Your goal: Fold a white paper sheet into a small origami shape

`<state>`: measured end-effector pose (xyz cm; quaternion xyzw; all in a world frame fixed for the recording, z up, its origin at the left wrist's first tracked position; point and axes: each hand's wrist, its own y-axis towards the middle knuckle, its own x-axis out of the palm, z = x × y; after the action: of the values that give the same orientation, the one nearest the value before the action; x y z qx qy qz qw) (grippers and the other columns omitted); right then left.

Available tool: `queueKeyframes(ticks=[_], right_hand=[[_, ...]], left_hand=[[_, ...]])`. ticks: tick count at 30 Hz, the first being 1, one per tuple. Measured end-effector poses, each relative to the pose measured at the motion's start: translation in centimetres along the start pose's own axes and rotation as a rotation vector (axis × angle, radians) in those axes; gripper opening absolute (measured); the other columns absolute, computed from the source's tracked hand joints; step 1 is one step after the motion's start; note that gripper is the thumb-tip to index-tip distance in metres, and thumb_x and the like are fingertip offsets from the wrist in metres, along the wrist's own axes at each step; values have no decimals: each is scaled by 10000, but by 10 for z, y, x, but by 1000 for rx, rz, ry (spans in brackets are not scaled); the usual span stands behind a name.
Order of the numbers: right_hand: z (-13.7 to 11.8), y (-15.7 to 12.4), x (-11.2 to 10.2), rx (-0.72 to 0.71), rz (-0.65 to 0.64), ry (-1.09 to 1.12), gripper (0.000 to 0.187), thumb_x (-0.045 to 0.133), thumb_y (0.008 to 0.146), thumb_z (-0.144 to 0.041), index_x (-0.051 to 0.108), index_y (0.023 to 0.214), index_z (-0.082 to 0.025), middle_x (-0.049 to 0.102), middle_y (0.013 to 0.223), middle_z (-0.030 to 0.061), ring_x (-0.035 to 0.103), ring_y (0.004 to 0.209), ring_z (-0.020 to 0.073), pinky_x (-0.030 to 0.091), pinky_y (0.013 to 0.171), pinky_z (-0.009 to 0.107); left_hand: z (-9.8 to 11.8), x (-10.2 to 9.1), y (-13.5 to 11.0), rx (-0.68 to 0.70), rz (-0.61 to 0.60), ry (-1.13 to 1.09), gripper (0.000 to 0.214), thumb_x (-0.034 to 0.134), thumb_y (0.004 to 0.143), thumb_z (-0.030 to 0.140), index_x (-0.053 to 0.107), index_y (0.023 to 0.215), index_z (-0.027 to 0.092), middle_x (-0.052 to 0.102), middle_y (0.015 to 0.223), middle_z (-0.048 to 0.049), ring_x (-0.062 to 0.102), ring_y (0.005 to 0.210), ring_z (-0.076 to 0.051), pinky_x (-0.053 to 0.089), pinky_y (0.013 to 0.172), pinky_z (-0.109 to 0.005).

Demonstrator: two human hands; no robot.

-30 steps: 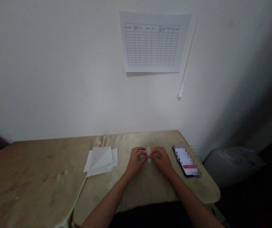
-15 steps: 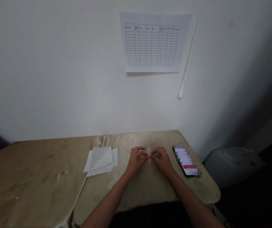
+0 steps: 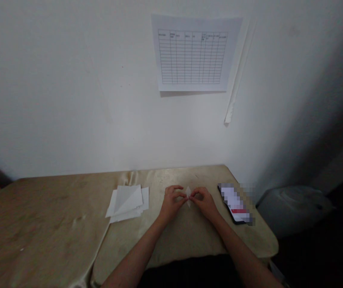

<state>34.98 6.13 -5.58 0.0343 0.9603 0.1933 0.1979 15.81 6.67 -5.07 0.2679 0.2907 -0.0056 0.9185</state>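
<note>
A small folded piece of white paper (image 3: 188,192) stands between my two hands on the tan table (image 3: 54,224). My left hand (image 3: 172,202) pinches its left side with curled fingers. From the other side my right hand (image 3: 204,201) pinches it the same way. The fingertips of both hands meet at the paper, and its lower part is hidden behind them.
A stack of white paper sheets (image 3: 128,202) lies left of my hands. A phone (image 3: 235,204) with a lit screen lies to the right near the table's edge. A printed grid sheet (image 3: 193,54) hangs on the white wall. A pale round container (image 3: 291,206) sits beyond the table's right side.
Both hands stay pinched on the folded paper; only slight finger shifts show.
</note>
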Motion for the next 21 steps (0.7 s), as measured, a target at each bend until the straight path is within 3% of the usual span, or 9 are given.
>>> queueKeyframes(ticks=[8,21], right_hand=[[4,-2,3,1,-43,-7,69,682,777,-296,666,804,-235,676,923,36,614,924,224,488,885,371],[-4,-3,-1,-165,-83,-189,54,681,831,-299,669,822,-247,681,899,37,594,965,250,426,942,410]], left_hand=[[1,0,-1,-14,-5,-5,37,792,793,301,795,805,266,684,1151,-60,575,1158,-273,447,1047,-508],[-1,1,0,-23,-5,0,34,799,783,249,785,813,257,683,1128,-56,577,1136,-266,440,1046,-500]])
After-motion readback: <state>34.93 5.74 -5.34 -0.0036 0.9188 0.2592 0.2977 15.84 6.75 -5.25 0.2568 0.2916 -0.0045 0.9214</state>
